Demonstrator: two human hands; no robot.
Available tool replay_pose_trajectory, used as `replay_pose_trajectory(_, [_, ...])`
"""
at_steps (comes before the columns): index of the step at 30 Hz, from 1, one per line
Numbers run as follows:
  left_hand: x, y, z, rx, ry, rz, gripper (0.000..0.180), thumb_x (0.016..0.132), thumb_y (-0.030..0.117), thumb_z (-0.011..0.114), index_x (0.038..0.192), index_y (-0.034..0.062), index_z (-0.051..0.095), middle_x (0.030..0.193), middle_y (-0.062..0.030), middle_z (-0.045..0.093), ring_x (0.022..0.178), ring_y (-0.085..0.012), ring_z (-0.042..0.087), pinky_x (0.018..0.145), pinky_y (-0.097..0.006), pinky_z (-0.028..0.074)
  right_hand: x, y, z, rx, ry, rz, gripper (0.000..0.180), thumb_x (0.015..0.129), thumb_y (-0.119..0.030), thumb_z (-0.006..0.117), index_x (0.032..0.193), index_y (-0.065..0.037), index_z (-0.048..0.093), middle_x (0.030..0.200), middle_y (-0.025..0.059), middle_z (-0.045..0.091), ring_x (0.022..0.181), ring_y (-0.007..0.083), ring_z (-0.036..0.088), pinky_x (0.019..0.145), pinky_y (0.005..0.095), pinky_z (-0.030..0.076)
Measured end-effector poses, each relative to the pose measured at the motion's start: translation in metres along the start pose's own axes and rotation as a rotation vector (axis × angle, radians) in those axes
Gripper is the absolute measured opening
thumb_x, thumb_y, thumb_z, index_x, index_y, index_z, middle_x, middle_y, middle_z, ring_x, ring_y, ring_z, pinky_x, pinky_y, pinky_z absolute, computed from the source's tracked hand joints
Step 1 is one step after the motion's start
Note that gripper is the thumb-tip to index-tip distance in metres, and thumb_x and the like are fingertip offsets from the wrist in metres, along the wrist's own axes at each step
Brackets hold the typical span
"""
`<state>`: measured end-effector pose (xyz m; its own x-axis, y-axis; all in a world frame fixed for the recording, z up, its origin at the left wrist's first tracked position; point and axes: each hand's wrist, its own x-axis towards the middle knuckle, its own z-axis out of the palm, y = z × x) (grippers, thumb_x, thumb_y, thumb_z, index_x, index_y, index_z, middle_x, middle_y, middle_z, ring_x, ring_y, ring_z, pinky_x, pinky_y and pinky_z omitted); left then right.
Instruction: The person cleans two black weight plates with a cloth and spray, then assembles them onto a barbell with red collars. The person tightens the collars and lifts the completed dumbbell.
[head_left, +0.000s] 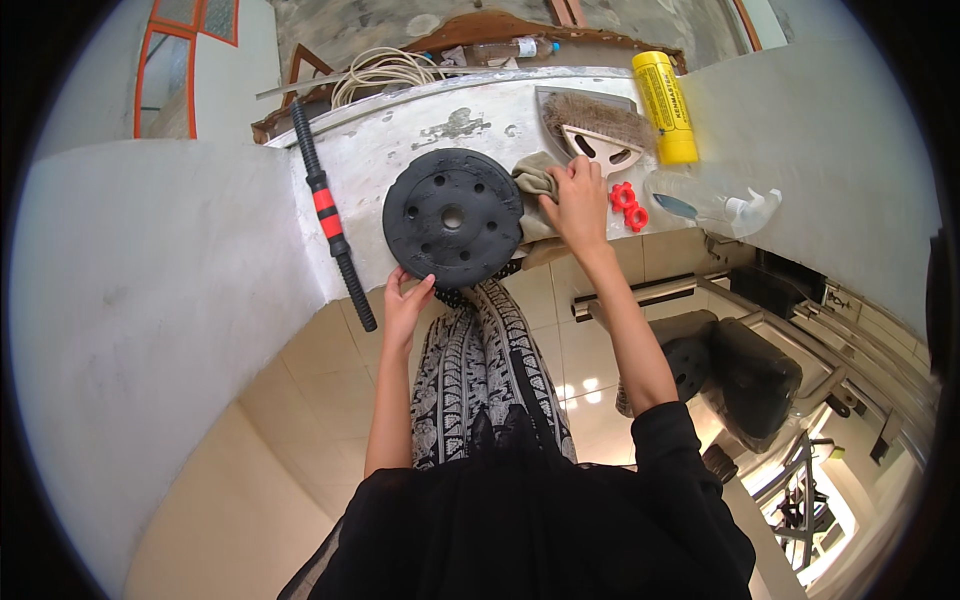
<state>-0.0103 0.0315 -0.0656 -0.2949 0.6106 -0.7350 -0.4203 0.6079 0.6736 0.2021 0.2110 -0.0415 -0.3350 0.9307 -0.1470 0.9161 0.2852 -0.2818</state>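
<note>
A round black weight plate, with a centre hole and a ring of smaller holes, lies flat on the worn white ledge. At its near left rim, my left hand grips the edge with thumb and fingers. My right hand is closed on a crumpled olive-grey cloth beside the plate's right edge. Part of the cloth hangs below that hand. To the left lies a black threaded dumbbell bar with red bands. Two red star-shaped collars sit right of my right hand.
Behind my right hand rests a dustpan with a brush. A yellow cylinder and a clear spray bottle are farther right. Coiled cable and a plastic bottle lie at the back. Gym equipment stands at lower right.
</note>
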Motion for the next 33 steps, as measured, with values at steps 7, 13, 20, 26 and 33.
replay_pose_trajectory(7, [0.004,-0.012,-0.01,-0.14,-0.047,-0.02,0.043,0.086,0.008,0.057,0.123,-0.0009,0.036,0.114,-0.0074,0.043,0.104,-0.0187,0.05,0.087,-0.039,0.049,-0.046,-0.028,-0.021,1.047,-0.088,0.173,0.032,0.078,-0.008,0.058,0.108,-0.004,0.046,0.117,0.0121,0.053,0.099,0.028,0.055,0.086,0.0325,0.043])
replay_pose_trajectory(13, [0.012,-0.025,-0.01,-0.192,-0.088,0.025,0.04,0.088,0.008,0.054,0.123,0.0004,0.036,0.112,-0.0074,0.042,0.103,-0.0181,0.05,0.086,-0.036,0.051,-0.04,-0.103,0.038,0.42,-0.104,-0.482,0.034,0.068,-0.011,0.068,0.101,-0.016,0.059,0.091,0.0085,0.052,0.079,0.0292,0.057,0.067,0.0382,0.048])
replay_pose_trajectory(20, [0.016,-0.024,-0.007,-0.185,-0.093,-0.017,0.05,0.088,0.005,0.051,0.131,0.003,0.024,0.118,-0.01,0.042,0.103,-0.0192,0.052,0.082,-0.035,0.052,0.009,-0.113,0.046,0.407,0.108,-0.1,0.028,0.068,-0.012,0.067,0.096,-0.014,0.062,0.092,0.0081,0.053,0.073,0.0294,0.061,0.064,0.0389,0.05])
replay_pose_trajectory(26, [0.016,-0.026,-0.008,-0.136,-0.096,0.004,0.049,0.089,0.006,0.051,0.13,0.0043,0.025,0.12,-0.0093,0.042,0.101,-0.0167,0.052,0.074,-0.03,0.051,-0.014,-0.134,0.052,0.281,-0.143,-0.521,0.031,0.066,-0.016,0.067,0.096,-0.017,0.062,0.092,0.008,0.054,0.078,0.0289,0.061,0.062,0.039,0.051])
replay_pose_trajectory(33, [0.018,-0.024,-0.006,-0.118,-0.1,-0.029,0.05,0.089,0.007,0.052,0.131,0.0038,0.025,0.119,-0.0089,0.042,0.098,-0.0158,0.051,0.07,-0.028,0.051,0.031,-0.139,0.059,0.193,0.033,-0.302,0.022,0.07,-0.011,0.061,0.091,-0.015,0.065,0.092,0.0101,0.058,0.067,0.0311,0.063,0.058,0.0398,0.052])
